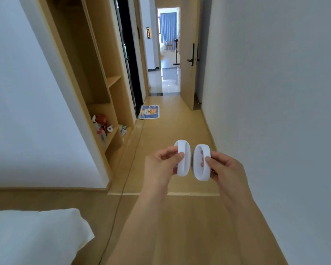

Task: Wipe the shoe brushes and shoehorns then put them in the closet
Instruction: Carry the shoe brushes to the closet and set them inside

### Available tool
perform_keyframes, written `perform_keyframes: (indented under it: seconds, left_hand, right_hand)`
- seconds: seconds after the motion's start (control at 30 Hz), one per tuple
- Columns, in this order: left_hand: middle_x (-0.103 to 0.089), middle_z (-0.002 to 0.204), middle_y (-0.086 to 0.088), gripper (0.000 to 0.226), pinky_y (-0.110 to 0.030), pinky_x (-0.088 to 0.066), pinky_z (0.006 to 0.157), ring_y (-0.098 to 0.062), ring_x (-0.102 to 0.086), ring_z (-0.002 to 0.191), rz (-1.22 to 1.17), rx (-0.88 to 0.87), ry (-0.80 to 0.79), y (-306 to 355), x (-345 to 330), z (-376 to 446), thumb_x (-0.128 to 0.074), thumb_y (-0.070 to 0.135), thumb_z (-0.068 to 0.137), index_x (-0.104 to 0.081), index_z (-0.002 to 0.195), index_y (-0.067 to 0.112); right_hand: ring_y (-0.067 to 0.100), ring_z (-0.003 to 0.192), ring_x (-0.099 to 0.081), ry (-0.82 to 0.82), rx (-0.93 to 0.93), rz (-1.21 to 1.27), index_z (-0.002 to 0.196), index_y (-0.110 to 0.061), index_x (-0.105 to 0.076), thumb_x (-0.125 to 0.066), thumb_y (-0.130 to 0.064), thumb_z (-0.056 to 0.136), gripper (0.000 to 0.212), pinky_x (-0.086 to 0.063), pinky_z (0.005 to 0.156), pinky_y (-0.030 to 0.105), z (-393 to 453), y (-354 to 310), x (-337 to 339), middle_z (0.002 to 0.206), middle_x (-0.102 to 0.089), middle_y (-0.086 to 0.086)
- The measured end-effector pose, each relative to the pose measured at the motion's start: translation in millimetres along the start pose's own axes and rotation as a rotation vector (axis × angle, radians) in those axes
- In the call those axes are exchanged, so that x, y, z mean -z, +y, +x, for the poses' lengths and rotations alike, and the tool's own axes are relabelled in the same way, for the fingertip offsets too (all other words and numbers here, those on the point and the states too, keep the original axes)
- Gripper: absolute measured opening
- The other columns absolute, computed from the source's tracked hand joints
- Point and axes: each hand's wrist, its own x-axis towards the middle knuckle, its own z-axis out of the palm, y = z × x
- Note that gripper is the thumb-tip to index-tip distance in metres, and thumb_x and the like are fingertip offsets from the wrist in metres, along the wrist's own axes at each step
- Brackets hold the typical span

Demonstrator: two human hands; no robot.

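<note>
The left hand [163, 159] pinches the handle of one white oval shoe brush [183, 159] between thumb and curled fingers, and the right hand [223, 166] grips a second brush [202, 165] likewise. Both brushes stand on edge, just beside each other, perhaps touching, in mid-air above the wooden floor [172, 129]. The open closet [103, 104] stands well off to the left.

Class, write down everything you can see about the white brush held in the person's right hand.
The right-hand brush is an oval of white, plastic-looking material with a loop handle across its back. A thin grey edge, perhaps bristles, shows along its left side. It stands on end, held in the air above the wooden floor, close beside the other brush. The right hand pinches it, thumb on the handle.
</note>
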Motion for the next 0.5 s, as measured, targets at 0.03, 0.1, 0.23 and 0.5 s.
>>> perform_keyframes:
  seconds: [0.03, 0.1, 0.23, 0.5]
  left_hand:
    - [-0.075, 0.091, -0.003, 0.016, -0.038, -0.062, 0.071, -0.021, -0.073, 0.083, 0.004, -0.005, 0.015, 1.6, -4.3, 18.0, -0.076, 0.011, 0.082, -0.076, 0.097, 0.017]
    - [-0.075, 0.090, -0.004, 0.015, -0.039, -0.061, 0.070, -0.021, -0.072, 0.081, 0.004, -0.007, 0.050, 1.7, -9.7, 51.0, -0.076, 0.011, 0.082, -0.077, 0.096, 0.017]
    - [-0.075, 0.088, 0.000, 0.015, -0.042, -0.061, 0.072, -0.022, -0.072, 0.082, -0.017, 0.014, 0.113, -4.6, -16.4, 116.5, -0.076, 0.011, 0.082, -0.077, 0.096, 0.017]
    - [-0.075, 0.087, -0.001, 0.015, -0.032, -0.061, 0.065, -0.018, -0.073, 0.078, -0.036, 0.017, 0.115, -21.8, -25.4, 278.7, -0.075, 0.011, 0.082, -0.077, 0.095, 0.018]
  right_hand:
    - [0.025, 0.098, -0.073, -0.012, -0.010, 0.015, 0.111, -0.015, -0.075, -0.065, -0.011, 0.093, 0.021, -0.058, 0.088, 0.041, 21.7, -0.8, -3.6, 0.102, -0.077, 0.007]
    - [0.024, 0.098, -0.072, -0.043, -0.030, 0.033, 0.114, -0.012, -0.073, -0.063, -0.010, 0.094, 0.022, -0.058, 0.083, 0.037, 61.5, 0.4, -10.4, 0.105, -0.076, 0.009]
    - [0.022, 0.092, -0.073, -0.081, -0.060, 0.055, 0.114, -0.010, -0.073, -0.064, -0.007, 0.093, 0.023, -0.056, 0.076, 0.031, 133.4, 12.2, -24.8, 0.105, -0.076, 0.010]
    - [0.024, 0.093, -0.075, -0.082, -0.017, 0.009, 0.100, -0.020, -0.078, -0.069, -0.008, 0.090, 0.019, -0.058, 0.086, 0.041, 288.4, 45.3, -61.5, 0.096, -0.079, 0.005]
